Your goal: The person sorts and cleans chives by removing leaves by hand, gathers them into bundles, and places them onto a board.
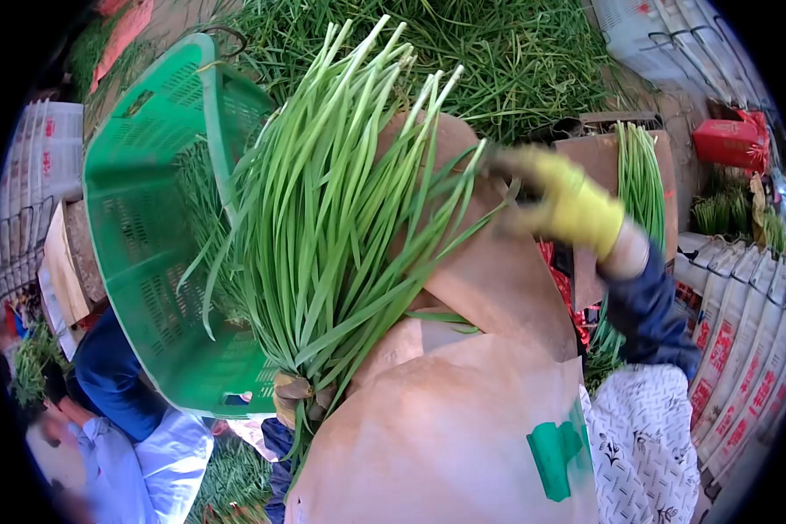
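My left hand (299,391), in a soiled glove, is closed around the lower, leafy end of a big bunch of garlic chives (323,210). Their pale cut ends fan out toward the top of the view. My right hand (563,196), in a yellow glove with dark fingertips, is to the right of the bunch. It is close to a few stalks that splay out sideways. Motion smears its fingers, so whether they grip any stalks cannot be made out. Beneath the bunch lie brown sheets like cardboard (506,279).
A green plastic basket (135,288) with chives inside tilts at the left. Loose chives (515,61) cover the ground ahead. A neat bundle of chives (640,179) lies on a board at right. White crates (742,349) line the right side. Another person (122,463) sits at lower left.
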A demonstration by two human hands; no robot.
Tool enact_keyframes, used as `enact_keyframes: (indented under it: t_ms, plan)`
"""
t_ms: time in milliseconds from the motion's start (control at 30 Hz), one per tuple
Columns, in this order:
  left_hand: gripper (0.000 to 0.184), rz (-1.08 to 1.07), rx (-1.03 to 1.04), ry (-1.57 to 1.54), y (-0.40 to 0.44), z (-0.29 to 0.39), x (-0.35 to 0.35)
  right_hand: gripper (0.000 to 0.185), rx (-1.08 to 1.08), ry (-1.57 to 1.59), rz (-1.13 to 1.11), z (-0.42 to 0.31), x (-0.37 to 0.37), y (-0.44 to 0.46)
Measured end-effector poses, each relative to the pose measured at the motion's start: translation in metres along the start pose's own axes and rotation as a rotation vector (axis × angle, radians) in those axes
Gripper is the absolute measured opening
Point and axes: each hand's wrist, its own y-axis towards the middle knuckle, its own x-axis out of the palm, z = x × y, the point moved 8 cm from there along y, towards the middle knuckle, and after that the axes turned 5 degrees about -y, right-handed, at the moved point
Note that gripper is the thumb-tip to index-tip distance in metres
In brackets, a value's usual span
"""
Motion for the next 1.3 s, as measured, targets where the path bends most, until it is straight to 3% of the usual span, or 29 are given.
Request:
enact_keyframes:
  t_ms: [33, 67, 167, 267, 300, 333, 367, 400, 433, 467, 500, 533, 600, 633, 733, 800, 833, 867, 1033, 1100, 1133, 1233, 1300]
  plan:
    - [0.039, 0.004, -0.002, -0.001, 0.0, -0.001, 0.0, 0.084, -0.018, -0.275, 0.013, -0.028, 0.015, -0.011]
    - [0.039, 0.003, -0.004, -0.006, 0.0, 0.0, 0.0, 0.081, -0.139, -0.504, 0.336, -0.035, 0.027, -0.022]
    - [0.039, 0.005, -0.006, -0.016, 0.001, -0.002, -0.002, 0.052, -0.222, -0.522, 0.327, -0.028, 0.036, -0.023]
    - [0.039, -0.005, 0.0, -0.023, 0.003, -0.002, -0.001, 0.037, -0.239, -0.536, 0.234, -0.012, 0.03, -0.011]
    - [0.039, -0.006, 0.004, -0.027, 0.003, -0.003, -0.001, 0.022, -0.212, -0.529, 0.343, 0.017, 0.016, -0.002]
    - [0.039, -0.01, 0.007, -0.037, 0.004, -0.005, -0.001, 0.023, -0.188, -0.491, 0.652, 0.041, -0.018, -0.001]
    - [0.039, -0.012, 0.01, -0.039, 0.002, -0.005, -0.001, 0.017, 0.201, -0.693, 0.548, 0.077, -0.048, 0.018]
    - [0.039, -0.012, 0.009, -0.043, 0.002, -0.005, -0.002, 0.027, 0.557, -0.834, 0.312, 0.136, -0.065, 0.033]
    - [0.039, -0.013, 0.015, -0.043, 0.002, -0.003, -0.002, 0.051, 0.776, -0.952, 0.276, 0.127, -0.086, 0.037]
    - [0.039, -0.015, 0.018, -0.043, 0.002, -0.004, -0.003, 0.058, 0.513, -0.993, 0.56, 0.073, -0.099, 0.043]
    - [0.039, -0.017, 0.02, -0.041, 0.003, -0.003, -0.002, 0.075, 0.244, -0.717, 0.583, 0.031, -0.101, 0.056]
    - [0.039, -0.019, 0.015, -0.044, 0.003, -0.003, -0.003, 0.074, 0.033, -0.582, 0.525, -0.005, -0.089, 0.072]
    - [0.039, -0.025, 0.01, -0.036, 0.004, -0.003, -0.001, 0.075, -0.137, -0.646, 0.303, -0.038, -0.054, 0.108]
    - [0.039, -0.027, 0.015, -0.035, 0.004, -0.004, 0.0, 0.074, -0.039, -0.683, 0.101, -0.037, -0.038, 0.126]
    - [0.038, -0.019, 0.014, -0.031, 0.002, -0.005, -0.002, 0.066, -0.149, -0.681, 0.172, -0.052, -0.02, 0.146]
    - [0.038, -0.016, 0.013, -0.031, 0.001, -0.005, -0.003, 0.056, -0.013, -0.22, -0.016, -0.053, -0.012, 0.15]
    - [0.038, -0.013, 0.018, -0.032, 0.002, -0.004, -0.004, 0.04, -0.081, -0.074, 0.076, -0.057, -0.01, 0.146]
    - [0.038, -0.015, 0.014, -0.034, 0.002, -0.004, -0.003, 0.035, -0.108, -0.016, 0.118, -0.051, -0.008, 0.147]
    - [0.038, -0.02, 0.019, -0.051, 0.007, -0.005, -0.004, 0.026, -0.183, -0.015, 0.202, -0.034, -0.016, 0.145]
    - [0.038, -0.021, 0.024, -0.051, 0.011, -0.003, -0.004, 0.027, -0.047, 0.218, 0.205, -0.03, -0.022, 0.139]
    - [0.038, -0.022, 0.024, -0.056, 0.011, -0.003, -0.004, 0.028, -0.098, 0.011, 0.308, -0.04, -0.036, 0.134]
    - [0.038, -0.021, 0.033, -0.062, 0.014, -0.002, -0.003, 0.02, -0.057, 0.168, 0.532, 0.001, -0.066, 0.139]
    - [0.038, -0.022, 0.037, -0.061, 0.016, 0.0, -0.002, 0.016, 0.191, 0.383, 0.652, 0.033, -0.109, 0.127]
